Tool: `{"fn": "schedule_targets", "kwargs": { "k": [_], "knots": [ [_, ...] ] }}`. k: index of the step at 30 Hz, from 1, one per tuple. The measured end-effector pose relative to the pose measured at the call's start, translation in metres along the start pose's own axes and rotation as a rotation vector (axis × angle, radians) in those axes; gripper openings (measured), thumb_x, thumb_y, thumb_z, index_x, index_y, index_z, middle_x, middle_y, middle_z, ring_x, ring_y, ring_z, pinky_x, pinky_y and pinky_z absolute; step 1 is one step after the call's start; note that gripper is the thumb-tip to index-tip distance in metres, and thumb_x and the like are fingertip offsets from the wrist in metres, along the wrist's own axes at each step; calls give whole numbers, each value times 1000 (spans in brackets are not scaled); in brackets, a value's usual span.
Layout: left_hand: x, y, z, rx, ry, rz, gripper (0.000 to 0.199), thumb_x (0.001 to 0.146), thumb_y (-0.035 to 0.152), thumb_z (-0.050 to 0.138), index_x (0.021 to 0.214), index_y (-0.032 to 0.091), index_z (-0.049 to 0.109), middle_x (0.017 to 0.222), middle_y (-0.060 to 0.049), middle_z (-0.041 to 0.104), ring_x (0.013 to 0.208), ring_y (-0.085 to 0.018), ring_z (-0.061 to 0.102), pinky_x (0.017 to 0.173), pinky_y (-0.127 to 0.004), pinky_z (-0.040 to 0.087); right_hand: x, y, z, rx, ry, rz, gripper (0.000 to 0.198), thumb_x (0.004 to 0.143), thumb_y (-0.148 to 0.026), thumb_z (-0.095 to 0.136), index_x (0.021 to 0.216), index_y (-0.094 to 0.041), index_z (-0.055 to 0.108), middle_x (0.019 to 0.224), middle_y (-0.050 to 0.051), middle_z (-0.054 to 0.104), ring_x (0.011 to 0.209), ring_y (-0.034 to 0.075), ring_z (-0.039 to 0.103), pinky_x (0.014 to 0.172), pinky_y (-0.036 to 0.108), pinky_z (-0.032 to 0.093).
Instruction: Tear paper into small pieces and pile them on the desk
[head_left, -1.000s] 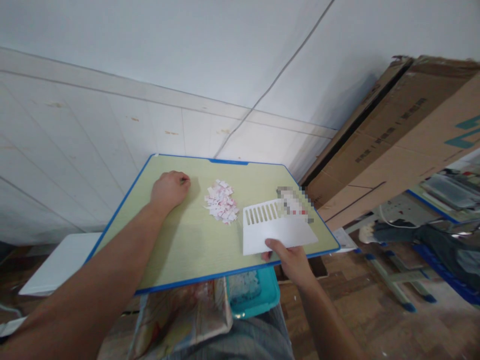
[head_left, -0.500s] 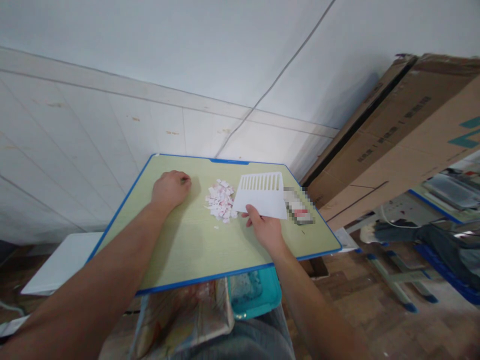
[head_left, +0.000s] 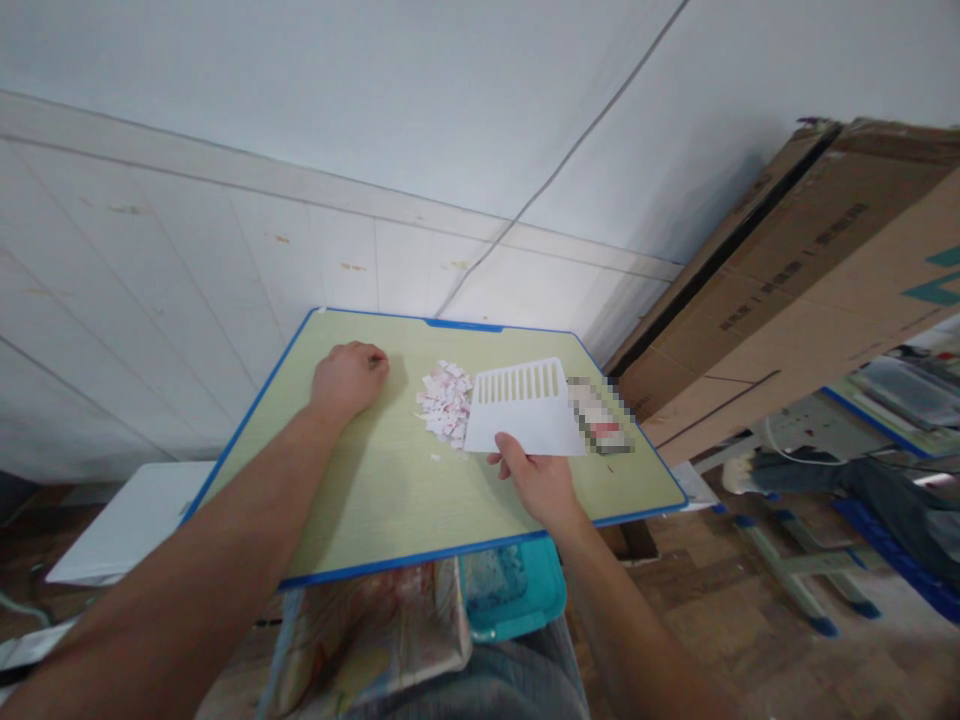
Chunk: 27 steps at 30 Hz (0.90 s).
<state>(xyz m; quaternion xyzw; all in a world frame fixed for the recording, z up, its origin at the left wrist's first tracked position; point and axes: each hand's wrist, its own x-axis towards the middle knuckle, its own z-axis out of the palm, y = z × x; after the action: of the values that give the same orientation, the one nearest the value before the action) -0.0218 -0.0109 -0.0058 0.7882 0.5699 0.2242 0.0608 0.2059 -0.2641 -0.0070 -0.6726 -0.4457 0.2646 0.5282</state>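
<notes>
My right hand point(head_left: 540, 485) pinches the near edge of a white paper sheet point(head_left: 517, 422), thumb on top. A row of narrow slots is cut along the sheet's far side. Just left of it lies a loose pile of small white and pinkish paper scraps point(head_left: 444, 405), whose right edge the sheet meets or overlaps. My left hand point(head_left: 349, 380) is curled closed over the left part of the table. Something small and dark shows at its fingertips, too small to name. Both hands are above a pale yellow-green tabletop point(head_left: 390, 510) with a blue rim.
A pixelated flat object point(head_left: 600, 420) lies on the table right of the sheet. Large cardboard boxes point(head_left: 787, 290) lean at the right by the wall. Under the front edge sit a turquoise basin point(head_left: 551, 590) and a stained cloth-like item point(head_left: 375, 640). A white surface point(head_left: 131, 520) stands at left.
The slotted sheet in my right hand has come slightly toward me and tilted. My left hand stays closed in nearly the same place. The whole view has shifted a little.
</notes>
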Motion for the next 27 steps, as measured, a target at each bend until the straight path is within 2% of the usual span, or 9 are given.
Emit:
{"fn": "schedule_targets", "kwargs": {
  "k": [4, 11, 19, 27],
  "knots": [
    [0, 0, 0, -8, -7, 0, 42, 107, 33, 57, 125, 23, 95, 142, -14, 88, 139, -38, 77, 120, -47, 63, -9, 4, -8, -14, 9, 29, 42, 93, -64, 72, 67, -30, 69, 67, 7, 80, 67, 28, 78, 79, 41, 66],
    [0, 1, -2, -15, -17, -5, 46, 106, 30, 55, 127, 20, 95, 145, -16, 87, 139, -41, 78, 120, -52, 64, -16, 1, -8, 1, -8, -14, 44, 96, -65, 70, 67, -31, 71, 69, 6, 79, 66, 27, 76, 76, 40, 66],
    [-2, 1, -2, 6, -10, 18, 45, 107, 31, 55, 128, 21, 94, 145, -16, 87, 140, -40, 77, 121, -49, 63, -16, 5, -8, 10, -28, 10, 45, 95, -67, 72, 69, -31, 71, 69, 6, 79, 65, 27, 75, 76, 41, 67],
    [0, 1, -1, -3, -11, 5, 45, 107, 33, 55, 126, 21, 94, 142, -17, 87, 139, -40, 77, 121, -51, 63, -25, 12, -25, -65, -15, 46, 48, 96, -67, 71, 66, -30, 73, 68, 7, 79, 69, 28, 76, 80, 41, 65]
  ]
}}
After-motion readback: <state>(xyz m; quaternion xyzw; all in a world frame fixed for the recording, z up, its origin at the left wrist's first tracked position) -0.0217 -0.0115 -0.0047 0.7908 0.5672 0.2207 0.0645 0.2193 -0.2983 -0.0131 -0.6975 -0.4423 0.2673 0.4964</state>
